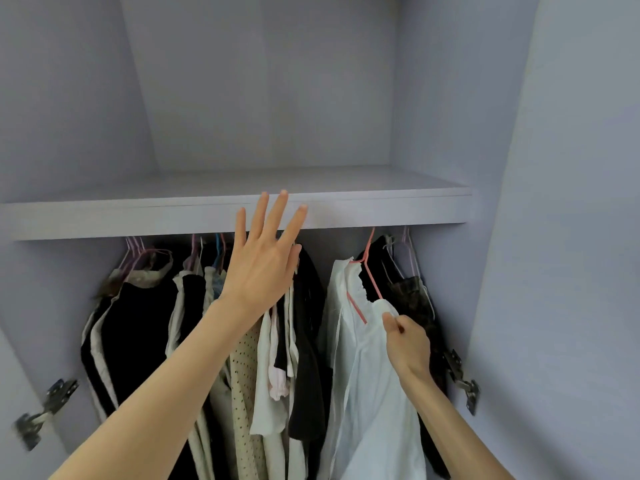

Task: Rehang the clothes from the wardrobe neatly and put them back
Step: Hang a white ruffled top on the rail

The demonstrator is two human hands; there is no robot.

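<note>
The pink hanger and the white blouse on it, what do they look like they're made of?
Pink hanger: thin wire, seemingly plastic-coated, judging by its slim bent rod and even matte colour. White blouse: light woven fabric, perhaps cotton or a blend; it drapes softly, has a ruffled collar and looks slightly sheer.

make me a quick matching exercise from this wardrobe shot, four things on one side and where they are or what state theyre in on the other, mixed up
Things:
1. left hand
2. right hand
3. pink hanger
4. dotted beige garment

Places or states:
A. carries the white blouse, its hook up under the shelf
B. pinches the white blouse at its shoulder
C. hangs among the clothes left of the gap, below the left forearm
D. open, fingers spread, raised in front of the shelf edge

Pairs: 1-D, 2-B, 3-A, 4-C
</note>
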